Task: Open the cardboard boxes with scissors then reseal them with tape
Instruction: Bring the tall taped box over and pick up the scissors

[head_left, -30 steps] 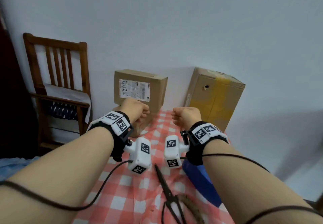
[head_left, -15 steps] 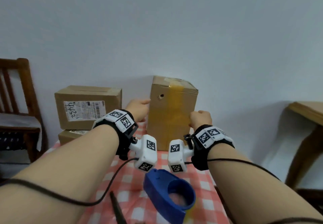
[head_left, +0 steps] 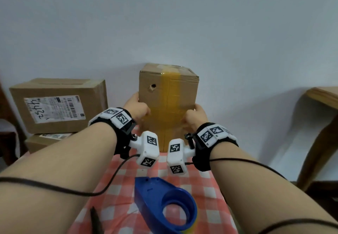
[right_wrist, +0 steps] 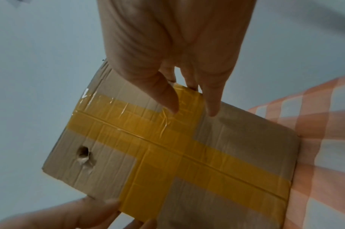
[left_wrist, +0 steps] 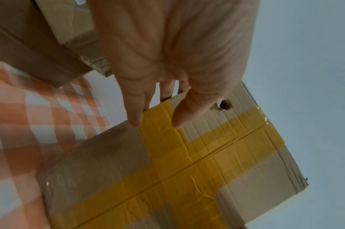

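Two hands grip the upright taped box [head_left: 168,104] beyond the blue tape dispenser [head_left: 164,202]: left hand [head_left: 138,108] and right hand [head_left: 196,116], thumbs pressing its front, fingers wrapping the side edges only in wrist views.

Three cardboard boxes [head_left: 168,104], one blue tape dispenser [head_left: 161,202], one pair of scissors [head_left: 95,219], two hands [head_left: 139,107].

Handwritten "4432" read sideways on the white shipping label [head_left: 54,110] of the left cardboard box [head_left: 58,106], barcode and fine print on that label too small to be read
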Motion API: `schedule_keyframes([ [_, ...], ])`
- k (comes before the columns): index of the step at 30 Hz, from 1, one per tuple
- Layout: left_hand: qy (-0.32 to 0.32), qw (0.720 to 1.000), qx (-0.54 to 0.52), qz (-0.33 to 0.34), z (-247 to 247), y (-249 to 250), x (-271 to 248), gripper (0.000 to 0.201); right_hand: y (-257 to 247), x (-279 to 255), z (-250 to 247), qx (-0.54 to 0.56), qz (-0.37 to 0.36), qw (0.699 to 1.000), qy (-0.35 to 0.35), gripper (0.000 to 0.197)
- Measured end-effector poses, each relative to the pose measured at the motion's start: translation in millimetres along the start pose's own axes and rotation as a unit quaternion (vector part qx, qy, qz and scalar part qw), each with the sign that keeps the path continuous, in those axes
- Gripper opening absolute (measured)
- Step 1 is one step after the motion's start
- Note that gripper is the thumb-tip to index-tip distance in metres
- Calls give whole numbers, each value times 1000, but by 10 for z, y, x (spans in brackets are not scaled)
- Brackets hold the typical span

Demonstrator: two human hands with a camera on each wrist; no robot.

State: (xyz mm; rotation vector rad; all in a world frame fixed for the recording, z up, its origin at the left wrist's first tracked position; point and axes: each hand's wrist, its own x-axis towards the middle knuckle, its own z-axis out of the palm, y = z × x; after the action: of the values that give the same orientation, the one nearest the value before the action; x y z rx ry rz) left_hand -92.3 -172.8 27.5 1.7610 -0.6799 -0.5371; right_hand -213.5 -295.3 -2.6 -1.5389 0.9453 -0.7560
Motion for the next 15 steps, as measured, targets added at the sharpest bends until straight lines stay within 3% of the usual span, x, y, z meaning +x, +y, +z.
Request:
schedule_keyframes([
  [4,3,999,-42,13,64,30,-58,87,37,-64,-27,55,-2,998,34,55],
  [15,11,997,-33,70,-105,595,-834,89,-430,-825,-319,91,-44,993,62,56],
])
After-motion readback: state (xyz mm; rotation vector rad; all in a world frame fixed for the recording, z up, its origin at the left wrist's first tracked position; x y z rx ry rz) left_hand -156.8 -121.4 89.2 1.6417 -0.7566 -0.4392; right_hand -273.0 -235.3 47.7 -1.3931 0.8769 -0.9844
